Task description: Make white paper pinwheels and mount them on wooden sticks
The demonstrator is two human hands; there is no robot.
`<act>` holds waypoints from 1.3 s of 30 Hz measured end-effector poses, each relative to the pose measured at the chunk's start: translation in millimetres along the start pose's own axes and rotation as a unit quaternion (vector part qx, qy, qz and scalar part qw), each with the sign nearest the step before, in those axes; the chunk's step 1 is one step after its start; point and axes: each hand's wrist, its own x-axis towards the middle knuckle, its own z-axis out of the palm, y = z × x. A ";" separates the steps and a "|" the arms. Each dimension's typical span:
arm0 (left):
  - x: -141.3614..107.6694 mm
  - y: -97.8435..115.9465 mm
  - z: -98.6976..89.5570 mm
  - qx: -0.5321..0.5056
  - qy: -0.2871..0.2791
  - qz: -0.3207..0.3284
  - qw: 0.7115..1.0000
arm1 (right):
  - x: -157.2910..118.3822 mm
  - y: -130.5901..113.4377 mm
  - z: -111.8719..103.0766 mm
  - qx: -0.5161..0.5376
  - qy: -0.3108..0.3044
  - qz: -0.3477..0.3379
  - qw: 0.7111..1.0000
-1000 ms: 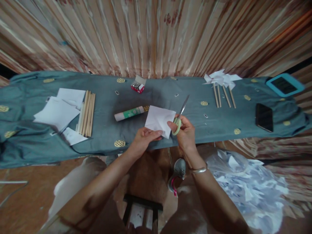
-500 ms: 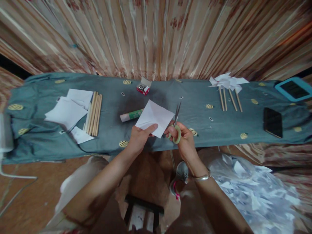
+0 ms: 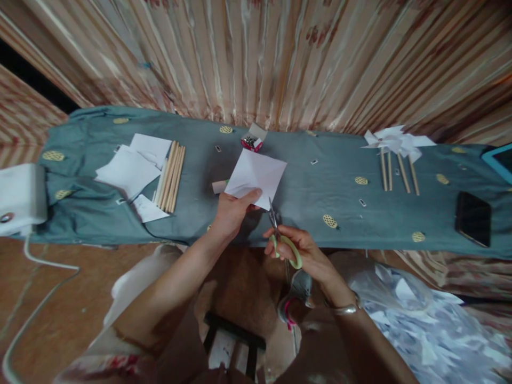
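Observation:
My left hand (image 3: 236,210) grips a creased white paper square (image 3: 258,173) by its lower left edge, thumb on top. My right hand (image 3: 298,248) is closed around the green handles of a pair of scissors (image 3: 289,250). The blade tips touch or overlap the paper's bottom corner. Partly hidden under the paper is a glue stick (image 3: 219,186). Just behind the paper stands a small open red box (image 3: 251,142) with small metal pieces in it.
Loose paper sheets (image 3: 128,172) and wooden sticks (image 3: 172,178) lie at left, near a white device (image 3: 24,197). Paper pinwheels (image 3: 398,141), a phone (image 3: 473,218) and a blue-framed device (image 3: 502,161) are at right. A bag of folded paper (image 3: 424,325) is below.
The scissors have moved down and left, from beside the paper to its bottom corner, and now point up and to the left. The view has shifted, so the table items appear farther right.

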 end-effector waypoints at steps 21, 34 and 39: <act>-3.3 -8.3 3.8 0.023 -0.005 -0.013 1.000 | 4.2 4.2 -5.4 -0.005 0.011 -0.013 1.000; -2.4 -9.6 2.7 0.024 -0.001 -0.006 1.000 | 5.1 4.5 -3.5 -0.008 0.033 -0.005 0.999; -1.5 -10.1 2.1 0.025 -0.003 -0.002 1.000 | 5.1 4.6 -3.0 -0.004 0.043 0.007 0.999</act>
